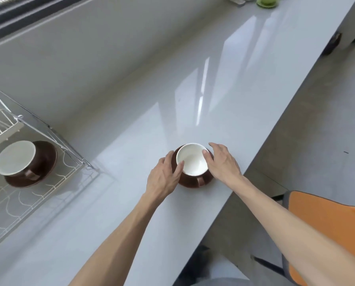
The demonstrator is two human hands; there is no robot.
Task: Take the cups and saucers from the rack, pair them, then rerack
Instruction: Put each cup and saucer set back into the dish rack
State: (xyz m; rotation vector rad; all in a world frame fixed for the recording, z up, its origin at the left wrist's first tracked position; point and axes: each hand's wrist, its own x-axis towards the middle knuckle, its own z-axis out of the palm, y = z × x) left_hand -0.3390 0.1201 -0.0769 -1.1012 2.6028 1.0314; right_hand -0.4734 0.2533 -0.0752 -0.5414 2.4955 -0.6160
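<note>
A brown cup with a white inside (192, 159) stands on a brown saucer (188, 182) on the white counter, handle toward me. My left hand (164, 176) grips the left side of this pair, thumb on the cup's rim. My right hand (224, 162) grips the right side, fingers along the rim. A second brown cup (15, 157) sits on its saucer (48, 155) inside the wire rack (69, 149) at the left.
The counter's front edge (255, 162) runs diagonally just right of the held cup. An orange chair (327, 223) stands below it. A green cup on a green saucer (267, 1) rests at the counter's far end. A wall rises behind the rack.
</note>
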